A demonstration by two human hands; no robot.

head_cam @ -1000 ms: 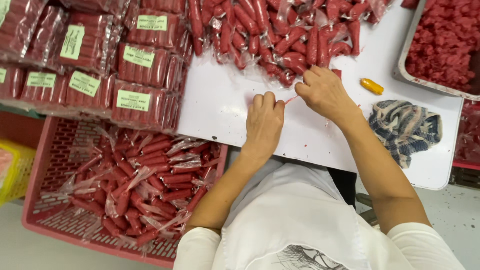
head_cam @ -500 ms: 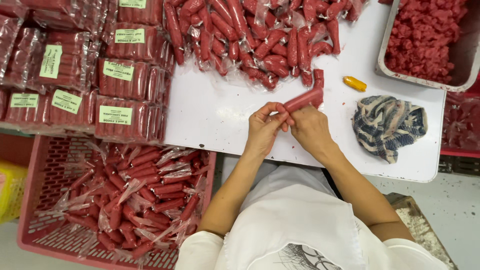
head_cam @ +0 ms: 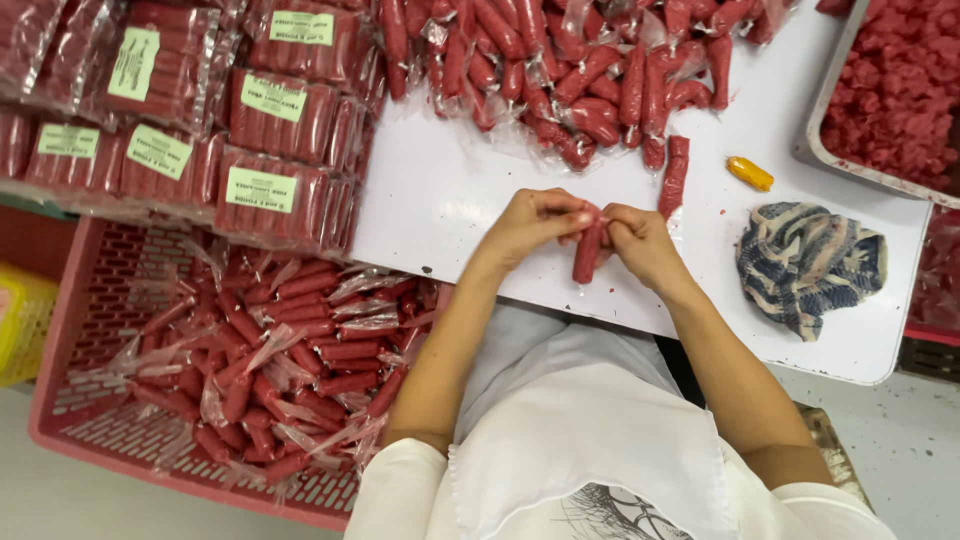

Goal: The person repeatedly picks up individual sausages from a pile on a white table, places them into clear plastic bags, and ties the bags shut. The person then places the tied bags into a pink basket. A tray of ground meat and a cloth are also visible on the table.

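Left hand point(head_cam: 530, 225) and right hand point(head_cam: 640, 240) both pinch the top of one red sausage point(head_cam: 588, 250), hanging just above the white table point(head_cam: 440, 190). Loose sausage pile point(head_cam: 560, 70) behind; striped cloth point(head_cam: 808, 262) and small orange piece point(head_cam: 750, 173) to the right. Pink crate point(head_cam: 90, 300) of wrapped sausages below table edge, labelled packs point(head_cam: 200, 130) stacked left

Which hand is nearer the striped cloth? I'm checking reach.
Right. The right hand sits just beside the striped cloth; the left hand lies farther away, beyond it.
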